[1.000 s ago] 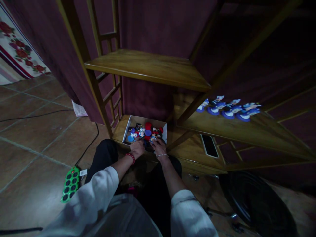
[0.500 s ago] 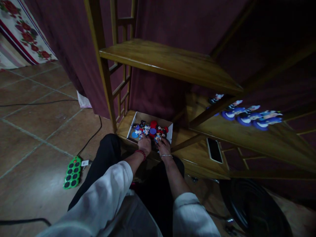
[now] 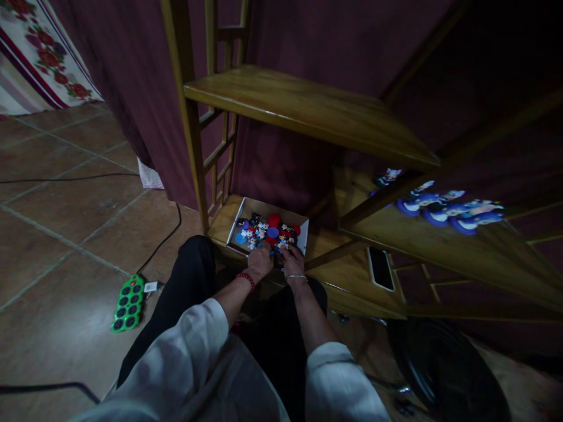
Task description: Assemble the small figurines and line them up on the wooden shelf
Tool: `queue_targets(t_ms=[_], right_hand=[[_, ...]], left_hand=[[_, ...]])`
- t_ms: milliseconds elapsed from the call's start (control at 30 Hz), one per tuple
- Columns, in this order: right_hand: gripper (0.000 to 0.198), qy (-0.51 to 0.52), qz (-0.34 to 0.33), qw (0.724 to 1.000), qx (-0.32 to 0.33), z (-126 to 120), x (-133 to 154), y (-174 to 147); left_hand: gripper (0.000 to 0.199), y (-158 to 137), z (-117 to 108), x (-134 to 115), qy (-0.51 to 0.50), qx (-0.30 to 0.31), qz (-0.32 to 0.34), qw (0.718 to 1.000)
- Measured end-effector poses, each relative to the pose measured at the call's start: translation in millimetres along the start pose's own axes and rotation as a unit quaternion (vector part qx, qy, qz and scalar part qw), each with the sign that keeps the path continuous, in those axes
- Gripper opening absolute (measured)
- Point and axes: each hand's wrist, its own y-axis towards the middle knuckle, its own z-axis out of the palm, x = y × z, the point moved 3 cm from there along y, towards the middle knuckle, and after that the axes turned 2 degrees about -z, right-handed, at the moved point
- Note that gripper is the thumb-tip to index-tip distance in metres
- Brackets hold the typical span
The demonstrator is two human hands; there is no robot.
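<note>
A shallow white cardboard box [image 3: 303,239] stands on the low wooden shelf in front of me and holds several small toy figurines [image 3: 250,233] with red, blue, black and white parts. My left hand [image 3: 261,261] is at the box's near edge, its fingers closed at a small figurine with a bit of blue showing. Close beside it, my right hand [image 3: 292,261] is closed too, fingertips on the same small figurine, which the hands mostly hide. Both sets of fingertips nearly meet.
More figurines on round purple bases [image 3: 435,217] stand on the higher shelf at right. A phone [image 3: 380,268] lies on the low shelf. A wooden shelf board [image 3: 308,111] juts out above the box. On the floor at left is a green power strip [image 3: 128,303]; a black round seat [image 3: 444,369] is at lower right.
My left hand has shifted slightly right, nearer my right hand, and a bit of blue now shows between them. The right hand has barely moved.
</note>
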Motion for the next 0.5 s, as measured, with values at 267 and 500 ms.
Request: queue_targets(t_ms=[267, 500], right_hand=[[0.041, -0.044, -0.044, 0.998, -0.017, -5.4, 0.5, 4.1], [0.051, -0.041, -0.003, 0.999, -0.033, -5.9, 1.9, 3.4]], left_hand=[[0.022, -4.8, -1.3, -6.3, -0.119, -0.056, 0.021, 0.991], [0.017, -6.0, -6.1, -7.9, -0.269, -0.052, -0.05, 0.96]])
